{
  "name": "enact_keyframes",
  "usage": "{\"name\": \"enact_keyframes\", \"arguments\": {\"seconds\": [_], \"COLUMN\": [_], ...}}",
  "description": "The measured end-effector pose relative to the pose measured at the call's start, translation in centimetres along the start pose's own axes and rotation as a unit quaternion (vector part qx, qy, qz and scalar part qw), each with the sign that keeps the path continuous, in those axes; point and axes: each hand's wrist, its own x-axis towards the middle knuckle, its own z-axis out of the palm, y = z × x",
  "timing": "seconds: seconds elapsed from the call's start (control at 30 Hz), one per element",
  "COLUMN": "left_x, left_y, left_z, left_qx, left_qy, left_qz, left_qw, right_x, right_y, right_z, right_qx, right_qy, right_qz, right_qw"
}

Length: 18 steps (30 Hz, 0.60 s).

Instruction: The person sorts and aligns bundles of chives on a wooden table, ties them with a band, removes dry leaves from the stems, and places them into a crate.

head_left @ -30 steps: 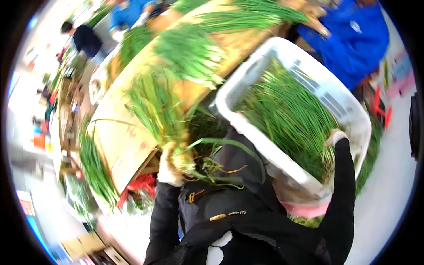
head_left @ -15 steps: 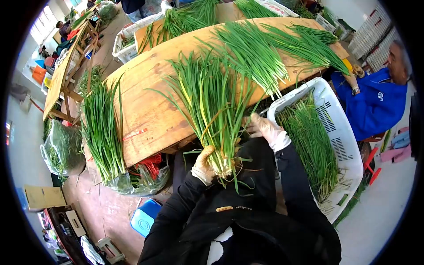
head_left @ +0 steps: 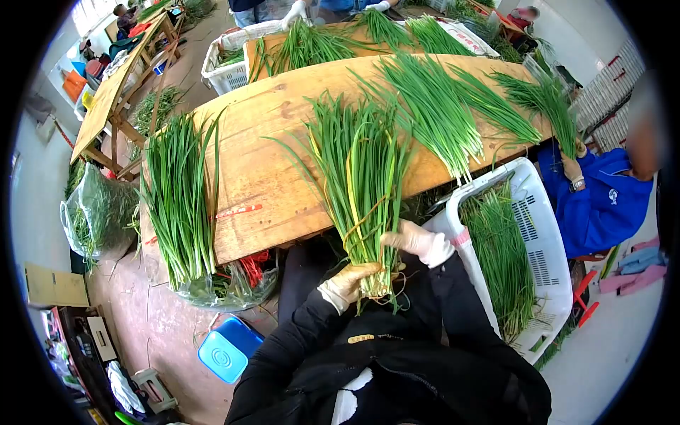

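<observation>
A bunch of garlic chives, with some yellowed leaves among the green, is held upright over my lap, its leaf tips spread over the table edge. My left hand, in a pale glove, is closed around the stems near the root end. From the right, my right hand, also gloved, grips the stalks a little higher; some of its fingers are hidden behind them. Beside my right arm stands a white plastic crate holding loose chives.
More chive bunches lie on the wooden table: one at the left edge, one at the right. A person in a blue jacket holds chives beyond the crate. A blue container and a plastic bag are on the floor.
My right hand has moved left onto the stalks, from beside the bunch. The person in blue has raised their chives off the table. My view has shifted slightly.
</observation>
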Motion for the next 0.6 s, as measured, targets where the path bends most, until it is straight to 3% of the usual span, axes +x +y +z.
{"name": "enact_keyframes", "arguments": {"seconds": [0.03, 0.07, 0.1, 0.17, 0.23, 0.27, 0.3, 0.37, 0.43, 0.47, 0.5, 0.6], "left_x": [0.1, 0.4, 0.5, 0.3, -1.1, -1.8, -2.3, -4.1, -5.9, -5.4, -4.4, -1.3], "left_y": [0.2, 0.1, 0.2, 0.3, 1.2, 1.5, 2.5, 3.9, 6.6, 7.8, 8.1, 6.1], "left_z": [0.6, -0.1, -0.6, -0.7, -0.1, -0.1, -1.8, -6.1, -5.8, -1.0, -2.3, -1.6], "left_qx": [0.0, 0.007, -0.01, -0.029, 0.118, 0.196, 0.303, 0.359, 0.303, 0.27, 0.264, 0.205], "left_qy": [-0.03, -0.046, -0.062, -0.098, -0.006, -0.015, -0.023, 0.025, 0.126, 0.085, 0.047, 0.106], "left_qz": [-0.014, -0.055, -0.093, -0.079, -0.075, -0.05, -0.106, -0.008, 0.052, 0.127, 0.096, 0.148], "left_qw": [0.999, 0.997, 0.994, 0.992, 0.99, 0.979, 0.947, 0.933, 0.943, 0.951, 0.958, 0.962], "right_x": [0.6, 0.6, 1.2, 2.3, 2.8, 2.7, 2.5, 2.1, 2.2, 2.2, 2.4, 2.4], "right_y": [1.0, 0.5, 1.4, 0.5, 0.2, 0.2, 0.1, 0.4, 1.2, 1.3, 1.5, 1.4], "right_z": [0.0, 1.0, 2.0, 3.4, 3.7, 3.8, 3.7, 2.9, 2.7, 2.8, 2.7, 1.1], "right_qx": [0.16, 0.328, 0.396, 0.414, 0.413, 0.418, 0.422, 0.436, 0.429, 0.409, 0.387, 0.228], "right_qy": [-0.052, -0.055, -0.049, -0.072, -0.115, -0.115, -0.114, -0.144, -0.123, -0.105, -0.088, -0.068], "right_qz": [0.005, 0.076, 0.106, 0.095, 0.08, 0.083, 0.085, 0.111, 0.109, 0.097, 0.085, 0.036], "right_qw": [0.986, 0.94, 0.911, 0.902, 0.9, 0.897, 0.896, 0.881, 0.888, 0.901, 0.914, 0.971]}}
